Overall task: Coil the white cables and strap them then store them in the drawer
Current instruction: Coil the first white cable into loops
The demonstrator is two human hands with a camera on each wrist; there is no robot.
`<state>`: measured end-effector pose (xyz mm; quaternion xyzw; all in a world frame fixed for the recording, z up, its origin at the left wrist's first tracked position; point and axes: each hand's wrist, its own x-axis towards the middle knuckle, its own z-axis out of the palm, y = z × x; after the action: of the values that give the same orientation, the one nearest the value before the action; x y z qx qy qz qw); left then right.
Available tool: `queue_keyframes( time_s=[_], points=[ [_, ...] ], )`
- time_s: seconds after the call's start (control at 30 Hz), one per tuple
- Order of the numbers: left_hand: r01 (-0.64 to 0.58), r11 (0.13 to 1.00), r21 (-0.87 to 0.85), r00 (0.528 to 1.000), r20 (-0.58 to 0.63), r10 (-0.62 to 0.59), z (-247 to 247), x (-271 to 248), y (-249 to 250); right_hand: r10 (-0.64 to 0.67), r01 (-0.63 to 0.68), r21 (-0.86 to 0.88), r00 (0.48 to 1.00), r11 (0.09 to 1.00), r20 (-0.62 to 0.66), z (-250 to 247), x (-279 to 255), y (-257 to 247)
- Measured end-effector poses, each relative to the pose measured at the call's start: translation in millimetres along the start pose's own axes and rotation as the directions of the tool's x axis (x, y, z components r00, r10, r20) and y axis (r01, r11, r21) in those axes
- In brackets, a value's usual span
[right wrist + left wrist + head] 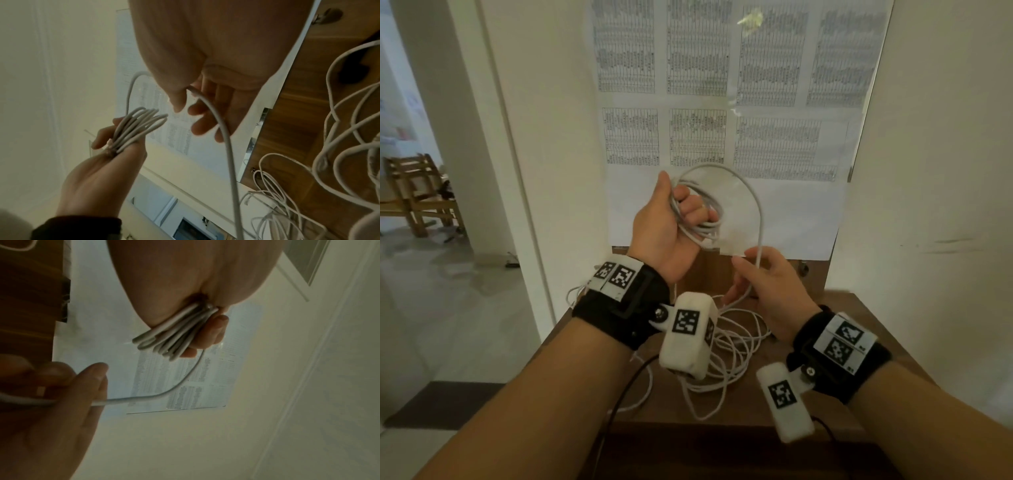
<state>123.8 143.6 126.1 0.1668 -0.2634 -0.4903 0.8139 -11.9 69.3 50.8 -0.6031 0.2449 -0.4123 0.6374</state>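
My left hand is raised in front of the wall and grips a coil of white cable with several turns in its fist, as the left wrist view shows. From the coil a single strand arches up and over to my right hand, which holds it loosely between thumb and fingers. Below my hands the rest of the white cable lies in a loose tangle on the wooden cabinet top. No drawer or strap shows.
Printed table sheets cover the wall behind my hands. A doorway opens at the left with a wooden chair beyond it. A thin black cable runs down past the cabinet's front left.
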Motion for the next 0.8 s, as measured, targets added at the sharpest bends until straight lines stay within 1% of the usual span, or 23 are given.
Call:
queue_keyframes(
  time_s=[0.1,0.13,0.2,0.27,0.3,0.33,0.37,0.4,0.43,0.47,0.5,0.57,0.6,0.63,0.67,0.7,0.73,0.77,0.8],
  points=[
    [-0.055,0.998,-0.038,0.998,-0.035,0.053,-7,2,9,-0.125,0.122,-0.031,0.986,0.992,-0.107,-3,-5,-4],
    [-0.072,0.997,-0.031,0.997,-0.044,0.071,-9,1,12,-0.151,0.147,-0.039,0.981,0.988,-0.124,-4,-7,-7],
    [-0.118,0.993,0.014,0.991,-0.057,0.118,-11,-2,14,-0.164,0.152,-0.100,0.978,0.983,-0.126,-6,-8,-9],
    [-0.161,0.979,0.124,0.985,-0.047,0.167,-10,-4,12,-0.132,0.112,-0.251,0.989,0.962,-0.064,-8,-6,-7],
    [-0.189,0.953,0.238,0.979,-0.031,0.202,-9,-5,10,-0.098,0.087,-0.344,0.995,0.935,-0.014,-8,-5,-5],
    [-0.219,0.891,0.397,0.971,-0.004,0.240,-9,-5,8,-0.063,0.077,-0.441,0.997,0.894,0.046,-7,-5,-4],
    [-0.241,0.777,0.582,0.962,0.040,0.269,-10,-6,6,-0.033,0.092,-0.540,0.993,0.837,0.118,-6,-4,-4],
    [-0.257,0.616,0.745,0.956,0.102,0.276,-11,-8,3,-0.004,0.126,-0.632,0.982,0.764,0.191,-4,-5,-5],
    [-0.277,0.429,0.860,0.949,0.175,0.262,-14,-10,-1,0.024,0.177,-0.707,0.964,0.685,0.264,-1,-5,-7],
    [-0.298,0.263,0.918,0.943,0.240,0.232,-16,-13,-7,0.049,0.235,-0.752,0.941,0.615,0.334,1,-5,-10],
    [-0.315,0.128,0.941,0.939,0.289,0.185,-20,-14,-13,0.079,0.288,-0.777,0.915,0.560,0.396,3,-6,-13],
    [-0.339,-0.102,0.935,0.935,0.347,0.073,-24,-16,-25,0.119,0.384,-0.786,0.861,0.484,0.494,6,-10,-20],
    [-0.345,-0.210,0.915,0.935,0.355,0.012,-29,-14,-30,0.140,0.398,-0.785,0.846,0.475,0.514,5,-10,-23],
    [-0.352,-0.312,0.882,0.933,0.355,-0.050,-34,-13,-34,0.170,0.381,-0.782,0.839,0.493,0.516,4,-11,-25],
    [-0.364,-0.392,0.845,0.929,0.357,-0.094,-40,-11,-36,0.205,0.355,-0.778,0.832,0.518,0.516,3,-14,-29],
    [-0.376,-0.451,0.809,0.924,0.364,-0.118,-44,-10,-37,0.235,0.334,-0.774,0.822,0.539,0.518,1,-16,-32],
    [-0.386,-0.485,0.785,0.919,0.371,-0.131,-46,-9,-36,0.256,0.321,-0.762,0.809,0.562,0.530,0,-18,-35],
    [-0.404,-0.500,0.766,0.911,0.386,-0.146,-46,-10,-36,0.267,0.324,-0.748,0.792,0.578,0.549,-2,-22,-38],
    [-0.431,-0.494,0.755,0.899,0.407,-0.161,-44,-12,-34,0.263,0.337,-0.731,0.777,0.593,0.572,-3,-24,-41]
  ],
)
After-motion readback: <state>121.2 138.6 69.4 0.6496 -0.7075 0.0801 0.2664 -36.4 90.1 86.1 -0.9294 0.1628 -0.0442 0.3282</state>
